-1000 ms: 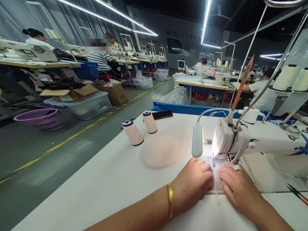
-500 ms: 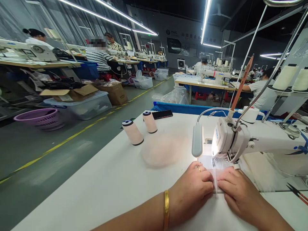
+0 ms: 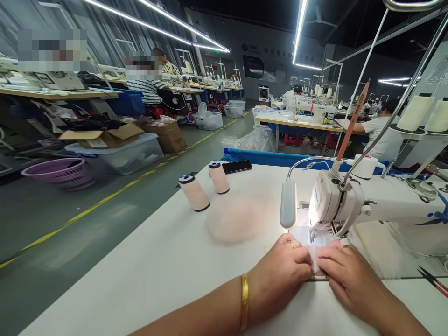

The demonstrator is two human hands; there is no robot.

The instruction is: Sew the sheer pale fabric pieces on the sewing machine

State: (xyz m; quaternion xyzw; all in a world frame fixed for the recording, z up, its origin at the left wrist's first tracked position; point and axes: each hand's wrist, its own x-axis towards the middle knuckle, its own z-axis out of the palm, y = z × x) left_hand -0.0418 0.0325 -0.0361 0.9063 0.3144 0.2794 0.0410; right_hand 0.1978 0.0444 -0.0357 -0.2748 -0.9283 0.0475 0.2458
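Note:
Just in front of the sewing machine, my left hand has its fingers closed on the left side of a sheer white fabric. My right hand pinches the same fabric from the right, a small gap away. The fabric runs from between my fingertips to the presser foot. Its edges are hidden beneath my fingers. A small lamp lights the spot from the left. More pale netting lies under the machine's arm, beyond my right hand.
A pale round sheer piece lies on the white table, near two thread cones and a phone. Thread snips rest at the right edge. Co-workers sit at machines farther back; bins line the aisle.
The fabric between my hands now lies flatter, and its narrow end no longer hangs below my fingers. My fingertips are slightly farther apart. The view has barely shifted.

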